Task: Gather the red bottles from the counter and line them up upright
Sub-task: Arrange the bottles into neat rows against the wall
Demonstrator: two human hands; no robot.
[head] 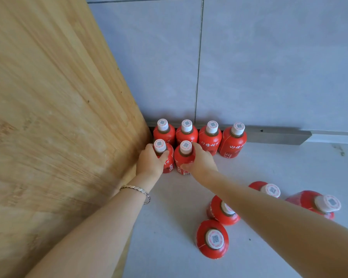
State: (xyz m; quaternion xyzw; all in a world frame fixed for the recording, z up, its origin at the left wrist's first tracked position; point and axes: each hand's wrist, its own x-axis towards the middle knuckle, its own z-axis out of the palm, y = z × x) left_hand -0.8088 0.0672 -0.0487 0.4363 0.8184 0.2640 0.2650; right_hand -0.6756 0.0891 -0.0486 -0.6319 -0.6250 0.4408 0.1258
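Several red bottles with white caps stand upright in a row against the back wall, from the leftmost (164,131) to the rightmost (233,141). In front of that row stand two more. My left hand (150,162) grips the front left bottle (160,146) around its shoulder. My right hand (201,160) is wrapped around the front right bottle (184,152). Several loose red bottles stand nearer to me on the counter (269,165), among them one (213,238) at the front and one (317,203) at the right; my right forearm partly hides two of them.
A tall wooden board (58,117) rises along the left, right beside the left bottles. Grey tiles (249,67) form the back wall, with a metal strip (279,135) along its foot.
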